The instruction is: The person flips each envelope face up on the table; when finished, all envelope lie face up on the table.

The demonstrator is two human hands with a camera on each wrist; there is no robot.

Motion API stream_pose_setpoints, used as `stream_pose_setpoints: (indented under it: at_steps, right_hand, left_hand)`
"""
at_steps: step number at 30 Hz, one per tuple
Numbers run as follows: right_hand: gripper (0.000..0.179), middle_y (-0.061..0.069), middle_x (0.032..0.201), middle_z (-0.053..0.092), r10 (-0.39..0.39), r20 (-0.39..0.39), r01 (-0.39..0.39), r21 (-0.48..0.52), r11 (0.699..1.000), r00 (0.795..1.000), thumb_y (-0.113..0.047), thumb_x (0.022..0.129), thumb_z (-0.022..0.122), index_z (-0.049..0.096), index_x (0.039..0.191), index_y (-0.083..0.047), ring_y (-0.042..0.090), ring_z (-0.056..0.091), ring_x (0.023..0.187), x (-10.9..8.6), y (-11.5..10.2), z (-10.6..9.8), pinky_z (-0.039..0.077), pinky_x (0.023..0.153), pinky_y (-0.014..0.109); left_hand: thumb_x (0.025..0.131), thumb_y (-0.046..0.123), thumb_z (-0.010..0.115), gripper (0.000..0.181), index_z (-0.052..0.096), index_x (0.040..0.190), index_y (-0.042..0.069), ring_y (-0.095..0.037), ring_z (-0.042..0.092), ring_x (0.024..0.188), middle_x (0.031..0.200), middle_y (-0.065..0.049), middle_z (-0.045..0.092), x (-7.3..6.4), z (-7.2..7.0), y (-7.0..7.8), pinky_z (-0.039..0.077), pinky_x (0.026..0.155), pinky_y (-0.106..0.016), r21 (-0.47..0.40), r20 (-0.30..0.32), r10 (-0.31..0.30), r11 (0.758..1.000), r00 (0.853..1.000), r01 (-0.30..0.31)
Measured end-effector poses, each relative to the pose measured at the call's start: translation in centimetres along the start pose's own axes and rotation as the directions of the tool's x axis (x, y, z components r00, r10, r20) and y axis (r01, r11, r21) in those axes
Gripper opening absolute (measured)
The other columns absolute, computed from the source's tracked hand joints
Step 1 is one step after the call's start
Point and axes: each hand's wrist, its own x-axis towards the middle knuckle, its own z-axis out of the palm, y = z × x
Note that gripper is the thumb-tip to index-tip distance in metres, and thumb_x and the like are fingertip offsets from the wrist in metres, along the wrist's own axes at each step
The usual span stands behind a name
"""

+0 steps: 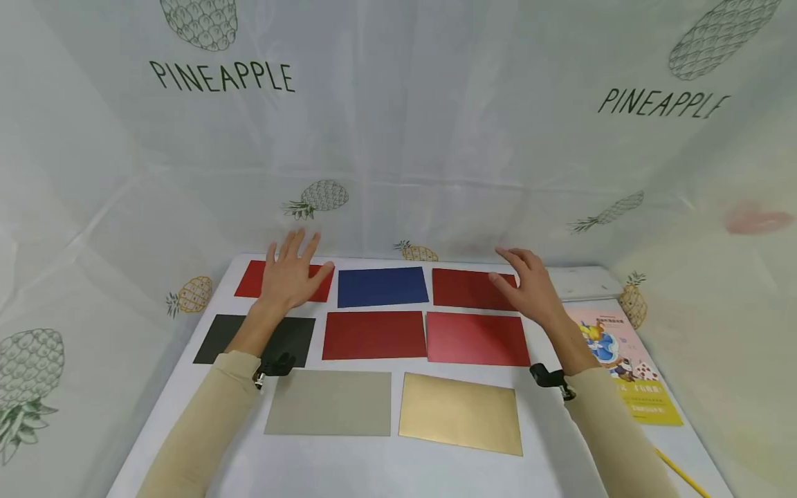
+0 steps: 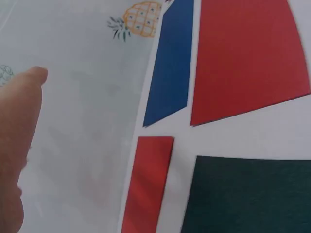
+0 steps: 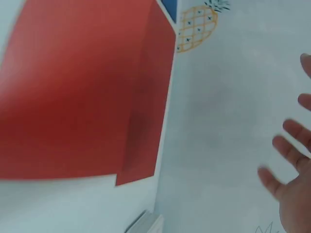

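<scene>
Flat coloured paper rectangles lie in rows on a white table. My left hand, fingers spread, is over the bright red rectangle at the far left; contact cannot be told. My right hand, fingers apart and slightly bent, is over the right end of the dark red rectangle and holds nothing. Between them lies a blue rectangle. The middle row has a black rectangle, partly behind my left wrist, a red one and a pinkish-red one. Nearest are a grey-beige rectangle and a gold one.
A pink and yellow illustrated booklet lies at the right, partly behind my right forearm. Behind it is a white flat object. A yellow pencil-like stick lies near the front right. Pineapple-printed sheeting surrounds the table.
</scene>
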Motion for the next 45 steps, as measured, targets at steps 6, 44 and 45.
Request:
stream_pose_setpoints:
  at_steps: [6, 44, 45]
  right_hand:
    - [0.051, 0.009, 0.114, 0.058, -0.056, 0.069, 0.054, 0.028, 0.998, 0.996, -0.028, 0.089, 0.077, 0.061, 0.135, -0.012, 0.025, 0.053, 0.092, -4.8, -0.1, -0.9, 0.048, 0.067, 0.036]
    - [0.022, -0.025, 0.101, 0.059, -0.204, 0.413, 0.213, 0.026, 0.977, 0.888, -0.053, 0.082, 0.078, 0.074, 0.098, -0.039, -0.003, 0.051, 0.095, -15.9, -1.6, 3.2, 0.052, 0.084, 0.03]
    - [0.022, -0.025, 0.101, 0.059, -0.211, 0.415, 0.219, 0.028, 0.975, 0.885, -0.053, 0.083, 0.078, 0.075, 0.099, -0.039, -0.004, 0.051, 0.095, -15.9, -1.6, 3.3, 0.052, 0.084, 0.03]
  left_hand:
    - [0.095, 0.054, 0.057, 0.075, 0.035, 0.157, 0.019, -0.034, 0.032, 0.145, 0.158, -0.014, 0.035, -1.1, 1.1, 1.6, 0.025, 0.113, -0.062, -0.094, -0.059, 0.149, 0.984, 0.987, -0.154]
    - [0.092, 0.045, 0.07, 0.045, 0.064, 0.134, 0.03, -0.011, 0.055, 0.121, 0.129, 0.011, 0.062, -10.8, 6.3, 12.7, 0.044, 0.099, -0.042, -0.381, 0.15, 0.58, 0.781, 0.801, -0.495]
    - [0.092, 0.046, 0.07, 0.046, 0.064, 0.134, 0.03, -0.011, 0.054, 0.122, 0.13, 0.012, 0.062, -10.9, 6.4, 12.8, 0.044, 0.1, -0.042, -0.378, 0.156, 0.583, 0.781, 0.797, -0.497]
